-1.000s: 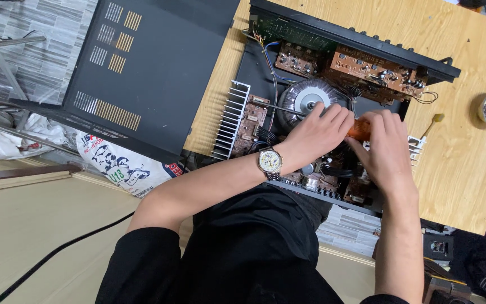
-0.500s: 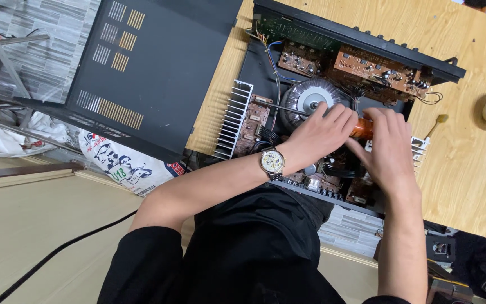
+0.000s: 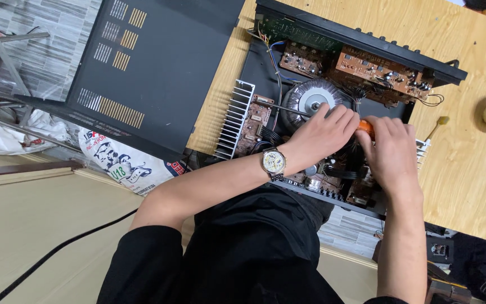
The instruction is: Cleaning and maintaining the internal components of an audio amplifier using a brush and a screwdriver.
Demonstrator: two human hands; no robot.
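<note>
Both hands close on an orange-handled screwdriver (image 3: 367, 128) inside the open amplifier chassis (image 3: 260, 73): the left hand (image 3: 322, 135) curls over its shaft, the right hand (image 3: 392, 152) wraps the handle. The round transformer (image 3: 310, 100) crowds them at 11 o'clock, the finned heatsink (image 3: 233, 119) stands at 9, and bare wooden tabletop (image 3: 468, 180) opens beyond the chassis edge at 3.

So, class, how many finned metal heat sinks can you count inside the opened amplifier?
2. One heat sink stands at the chassis's left side, beside a brown board. A second finned part peeks out past the right hand; others may be hidden under the hands.
</note>
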